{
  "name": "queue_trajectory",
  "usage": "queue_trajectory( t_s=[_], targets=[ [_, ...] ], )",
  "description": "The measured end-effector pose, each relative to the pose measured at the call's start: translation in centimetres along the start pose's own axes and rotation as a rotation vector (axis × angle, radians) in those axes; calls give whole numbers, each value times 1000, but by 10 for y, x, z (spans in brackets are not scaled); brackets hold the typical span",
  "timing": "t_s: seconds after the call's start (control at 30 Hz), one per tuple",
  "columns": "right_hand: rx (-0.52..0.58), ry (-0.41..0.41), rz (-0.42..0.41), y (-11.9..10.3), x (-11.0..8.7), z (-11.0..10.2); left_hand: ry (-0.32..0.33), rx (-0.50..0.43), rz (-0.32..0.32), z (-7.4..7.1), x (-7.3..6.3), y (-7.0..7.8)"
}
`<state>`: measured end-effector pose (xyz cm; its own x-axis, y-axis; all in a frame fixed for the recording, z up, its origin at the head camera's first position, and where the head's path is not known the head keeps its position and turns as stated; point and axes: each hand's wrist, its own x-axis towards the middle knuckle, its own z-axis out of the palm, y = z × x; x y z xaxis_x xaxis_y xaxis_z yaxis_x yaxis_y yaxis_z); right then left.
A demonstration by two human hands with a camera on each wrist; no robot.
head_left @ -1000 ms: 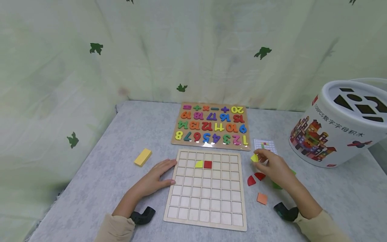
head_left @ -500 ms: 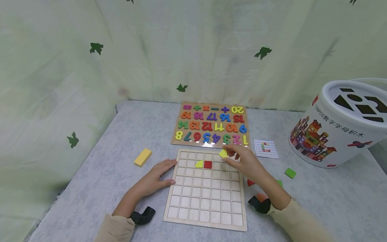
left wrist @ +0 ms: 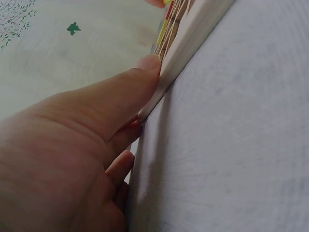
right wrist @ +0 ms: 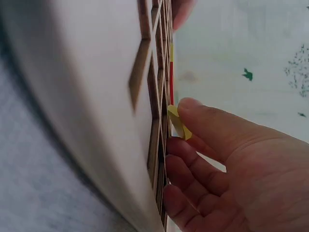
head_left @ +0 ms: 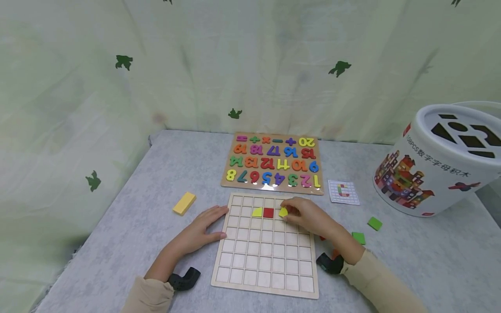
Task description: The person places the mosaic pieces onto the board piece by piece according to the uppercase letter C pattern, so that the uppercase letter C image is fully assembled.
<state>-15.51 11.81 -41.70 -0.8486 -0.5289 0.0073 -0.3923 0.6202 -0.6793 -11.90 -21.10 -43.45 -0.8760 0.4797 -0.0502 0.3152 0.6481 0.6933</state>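
Observation:
In the head view a wooden grid board (head_left: 266,250) lies flat on the table. A yellow quarter-round tile (head_left: 257,212) and a red square tile (head_left: 268,213) sit in neighbouring cells of its second row. My right hand (head_left: 313,218) pinches another yellow tile (head_left: 283,212) between thumb and fingers, just right of the red one. The right wrist view shows this held tile (right wrist: 179,123) tilted at the board's surface. My left hand (head_left: 198,231) rests against the board's left edge, fingers extended; in the left wrist view its thumb (left wrist: 130,89) touches the rim.
Behind the board lies a number puzzle (head_left: 225,180). A small pattern card (head_left: 344,192), green tiles (head_left: 358,238), a partly hidden red piece (head_left: 322,238) and an orange piece (head_left: 335,253) are on the right. A large white bucket (head_left: 426,174) stands back right, a yellow block (head_left: 184,203) left.
The right hand has carried the yellow tile leftward from beside the card to the board, then lowered it beside the red tile. The left hand has stayed at the board's edge.

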Motion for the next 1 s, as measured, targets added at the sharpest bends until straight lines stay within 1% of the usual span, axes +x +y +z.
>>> queue_trajectory(
  t_s=[0.17, 0.43, 0.53, 0.73, 1.0],
  targets=[
    [-17, -25, -44, 2, 1, 1, 3, 0, 6, 0, -1, -1],
    [33, -6, -33, 6, 2, 3, 17, 8, 23, 0, 0, -1],
    [7, -5, -37, 6, 3, 4, 16, 2, 25, 0, 0, -2],
    [-41, -29, -43, 4, 4, 5, 17, 8, 28, 0, 0, -3],
    [-24, -57, -63, 4, 2, 3, 11, 10, 34, 0, 0, -3]
  ],
)
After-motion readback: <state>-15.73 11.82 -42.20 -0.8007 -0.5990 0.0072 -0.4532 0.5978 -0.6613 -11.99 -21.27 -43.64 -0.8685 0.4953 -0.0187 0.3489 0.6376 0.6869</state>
